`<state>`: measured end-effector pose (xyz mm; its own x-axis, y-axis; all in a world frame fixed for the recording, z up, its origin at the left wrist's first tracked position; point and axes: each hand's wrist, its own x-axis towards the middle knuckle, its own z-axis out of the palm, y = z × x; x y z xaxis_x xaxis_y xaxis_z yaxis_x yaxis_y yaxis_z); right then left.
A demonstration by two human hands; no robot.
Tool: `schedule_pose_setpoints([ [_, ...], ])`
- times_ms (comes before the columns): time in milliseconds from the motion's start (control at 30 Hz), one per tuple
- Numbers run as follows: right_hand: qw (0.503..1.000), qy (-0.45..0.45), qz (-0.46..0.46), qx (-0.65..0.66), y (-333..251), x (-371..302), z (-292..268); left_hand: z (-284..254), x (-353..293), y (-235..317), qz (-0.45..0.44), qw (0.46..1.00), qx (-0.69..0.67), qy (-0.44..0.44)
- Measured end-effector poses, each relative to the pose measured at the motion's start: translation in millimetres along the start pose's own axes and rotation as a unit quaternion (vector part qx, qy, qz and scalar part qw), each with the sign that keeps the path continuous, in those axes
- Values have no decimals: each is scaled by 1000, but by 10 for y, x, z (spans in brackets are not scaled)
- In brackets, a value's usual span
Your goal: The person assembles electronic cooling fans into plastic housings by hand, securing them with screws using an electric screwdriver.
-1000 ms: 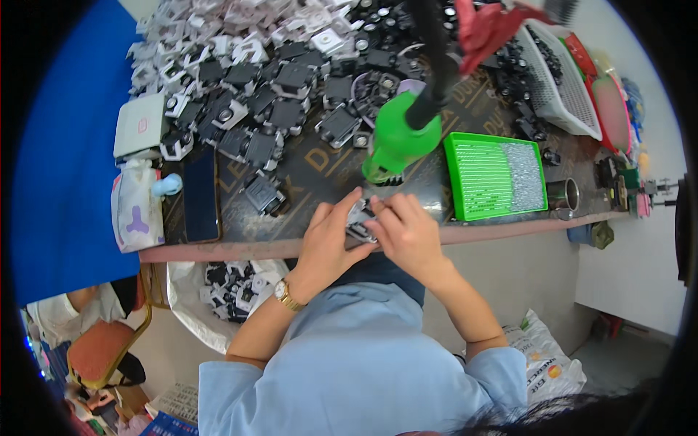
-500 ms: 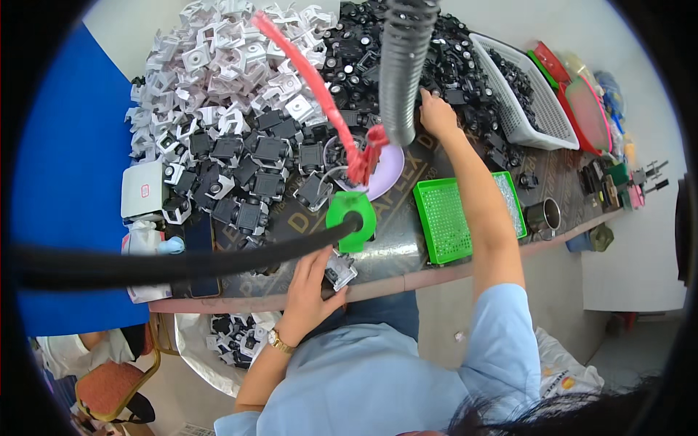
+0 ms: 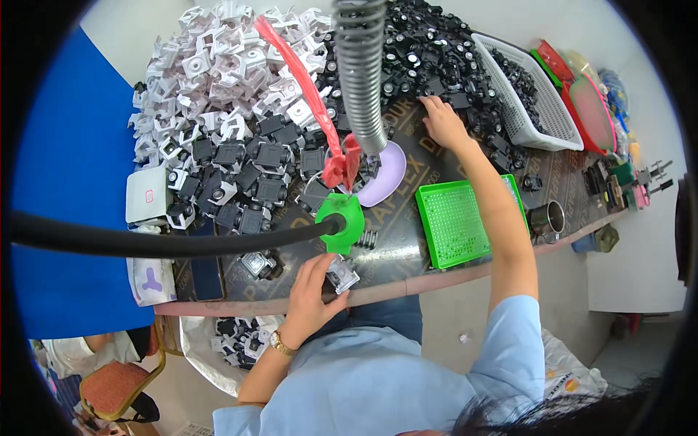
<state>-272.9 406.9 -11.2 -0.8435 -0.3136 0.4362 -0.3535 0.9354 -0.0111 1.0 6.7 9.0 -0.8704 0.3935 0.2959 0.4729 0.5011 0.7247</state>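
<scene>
Two hands: left hand (image 3: pixel 309 299), lower centre, grasping pale housing (image 3: pixel 342 275) (best kept steady); right hand (image 3: pixel 445 127), upper right of centre, beside black parts (image 3: pixel 436 62), grip indiscernible.

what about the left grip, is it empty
No, the left grip holds a pale part between its fingers and thumb.
</scene>
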Motion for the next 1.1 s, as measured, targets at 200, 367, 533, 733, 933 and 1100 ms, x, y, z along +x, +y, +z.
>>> schedule_pose_setpoints([
  [200,954,65,36,-289,111,423,222,14,-11,30,-1,1000,7,7],
  [367,963,45,-10,-265,7,263,-27,-36,-20,41,-23,1000,-1,-6],
  [533,996,-80,12,-42,-761,-357,-583,-30,-39,15,-29,999,-21,-7],
  [733,973,-145,92,151,-621,-408,-763,-33,-17,59,-59,997,-53,-2],
  [933,935,-99,148,308,-1607,-927,-1519,-17,-75,40,-96,994,-45,33],
  [1100,951,-21,-52,303,-2737,-1502,-1458,93,-74,12,-75,994,-40,66],
])
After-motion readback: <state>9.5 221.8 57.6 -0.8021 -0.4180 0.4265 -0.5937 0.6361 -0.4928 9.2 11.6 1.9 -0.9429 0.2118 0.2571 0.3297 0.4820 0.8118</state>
